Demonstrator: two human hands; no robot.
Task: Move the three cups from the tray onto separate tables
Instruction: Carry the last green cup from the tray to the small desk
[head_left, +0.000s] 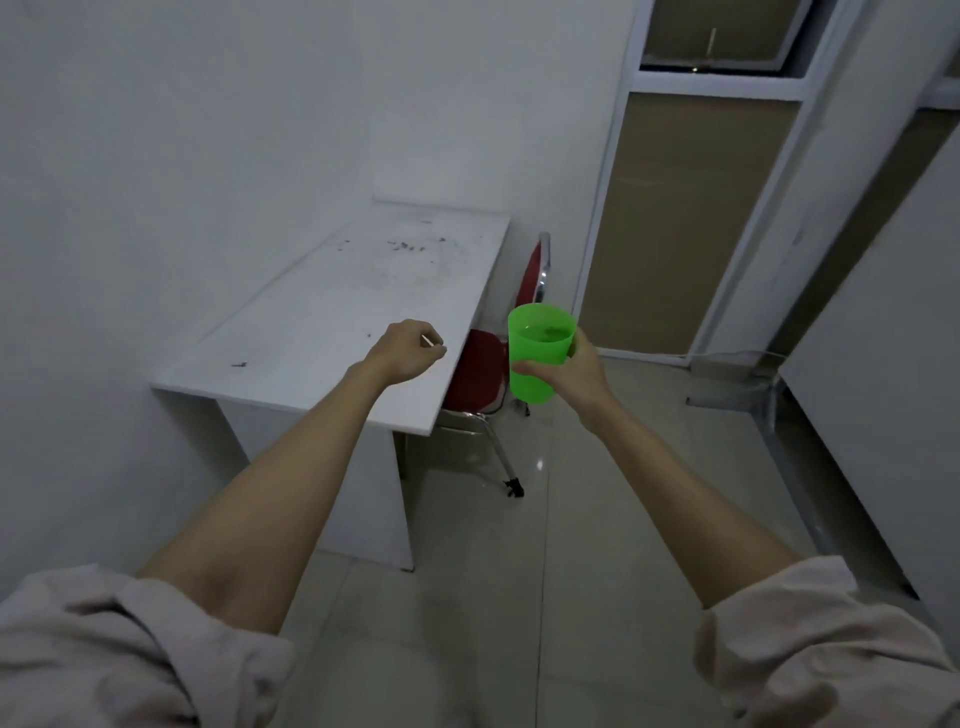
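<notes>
One green cup (540, 353), liquid inside, is gripped in my right hand (574, 376) at frame centre, off the white table (332, 312) to its left. My left hand (408, 351) is loosely curled, empty. Tray and other cups aren't visible; this placement remains.

Bench (332, 306) against wall at left; chair (483, 374) tucked at bench's right edge; cup (537, 358) in right hand (576, 376) right of bench, over floor.
</notes>
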